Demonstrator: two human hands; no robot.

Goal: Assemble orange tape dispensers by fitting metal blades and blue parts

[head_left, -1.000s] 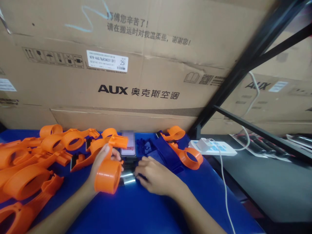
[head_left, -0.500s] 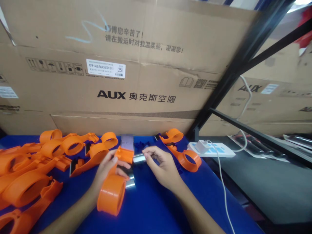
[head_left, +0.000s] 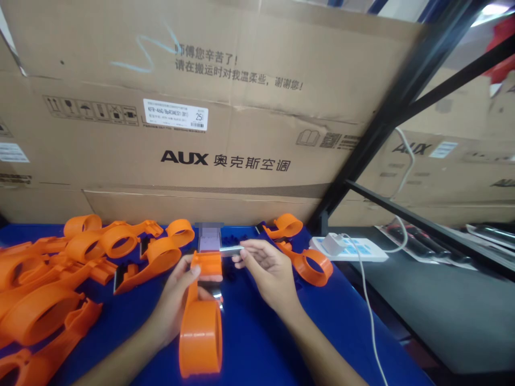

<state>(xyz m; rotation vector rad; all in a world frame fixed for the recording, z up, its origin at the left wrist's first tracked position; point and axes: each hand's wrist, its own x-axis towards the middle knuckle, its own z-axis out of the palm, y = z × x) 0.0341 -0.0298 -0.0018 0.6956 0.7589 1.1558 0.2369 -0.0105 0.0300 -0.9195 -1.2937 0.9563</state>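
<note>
An orange plastic tape dispenser [head_left: 200, 343] is held in my left hand [head_left: 175, 295], its narrow head up and its wide ring hanging toward me. Thumb and fingers close around the head. My right hand [head_left: 271, 273] pinches a small silver toothed blade [head_left: 230, 250] by its right end. The blade's left end is at the upper right corner of the dispenser's head; whether they touch I cannot tell. Shiny metal pieces [head_left: 218, 300] lie on the blue table behind the dispenser, partly hidden by my left fingers.
Several orange dispensers [head_left: 120, 240] are heaped at left, and two more [head_left: 316, 268] lie at right. A phone [head_left: 210, 239] and small dark parts [head_left: 235, 241] sit at the back. A white power strip [head_left: 368, 249] with a cable lies beside the black frame [head_left: 386, 128]. Large cartons [head_left: 241, 118] stand behind.
The dispenser has swung more upright, its ring shifting right and toward me. My right hand has raised the blade slightly and turned it, so its toothed edge now shows.
</note>
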